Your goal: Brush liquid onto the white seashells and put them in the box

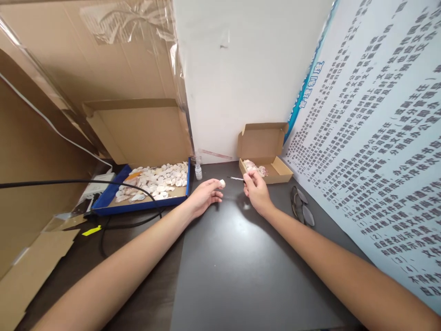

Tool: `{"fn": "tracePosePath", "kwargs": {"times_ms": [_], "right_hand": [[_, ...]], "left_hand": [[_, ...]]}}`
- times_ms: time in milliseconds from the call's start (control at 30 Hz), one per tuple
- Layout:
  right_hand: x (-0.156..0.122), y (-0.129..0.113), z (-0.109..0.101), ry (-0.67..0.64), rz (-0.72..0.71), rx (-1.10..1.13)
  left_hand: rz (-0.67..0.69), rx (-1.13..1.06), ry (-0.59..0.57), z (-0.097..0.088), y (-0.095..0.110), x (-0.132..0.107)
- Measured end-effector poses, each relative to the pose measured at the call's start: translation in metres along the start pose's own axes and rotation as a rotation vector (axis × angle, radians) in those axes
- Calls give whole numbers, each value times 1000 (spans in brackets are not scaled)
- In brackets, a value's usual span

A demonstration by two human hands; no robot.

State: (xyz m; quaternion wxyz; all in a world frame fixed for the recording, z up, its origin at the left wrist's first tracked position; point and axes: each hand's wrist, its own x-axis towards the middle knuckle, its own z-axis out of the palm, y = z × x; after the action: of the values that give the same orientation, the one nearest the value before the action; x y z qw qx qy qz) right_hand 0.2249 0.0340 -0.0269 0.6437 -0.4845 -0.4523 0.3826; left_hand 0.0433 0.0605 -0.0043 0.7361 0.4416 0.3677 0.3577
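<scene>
We pinch 1 pale shell [222, 183] in our left hand [206, 195]; our right hand [257, 191] pinches 1 thin tool [235, 178], lying roughly sideways, its tip just right of the shell, seemingly apart.

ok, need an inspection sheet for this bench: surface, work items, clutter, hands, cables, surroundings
Surface: dark tabletop, bright reflection near its middle.
Work items: white shell-like piece; thin rod; blue-walled box of similar pieces; small bottle; open small cardboard box with pale contents, unclear.
Clutter: dark glasses right of the right arm; yellow strip and flat cardboard at left.
Hands: left hand pinches the shell-like piece; right hand grips the rod, tip apart from it.
Cables: black cable crosses the blue-walled box; white cable at left.
Surroundings: white wall; printed poster at right.
</scene>
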Motion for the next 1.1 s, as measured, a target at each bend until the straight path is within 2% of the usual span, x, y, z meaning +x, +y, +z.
{"fn": "tracePosePath", "kwargs": {"times_ms": [167,600,767,867,967,1100], "right_hand": [[-7,1,4,-83,8,-44],[-9,6,5,-233,76,-99],[-8,3,5,-226,71,-85],[-7,4,4,-165,59,-100],[-6,4,3,-116,43,-108],[-2,3,1,-140,60,-98]], "left_hand": [[17,12,9,-16,0,-9],[13,90,65,-28,3,-13],[20,195,22,-16,0,-7],[57,275,-4,-9,-2,0],[69,259,-9,-9,-3,8],[67,199,-21,-14,-4,13]]}}
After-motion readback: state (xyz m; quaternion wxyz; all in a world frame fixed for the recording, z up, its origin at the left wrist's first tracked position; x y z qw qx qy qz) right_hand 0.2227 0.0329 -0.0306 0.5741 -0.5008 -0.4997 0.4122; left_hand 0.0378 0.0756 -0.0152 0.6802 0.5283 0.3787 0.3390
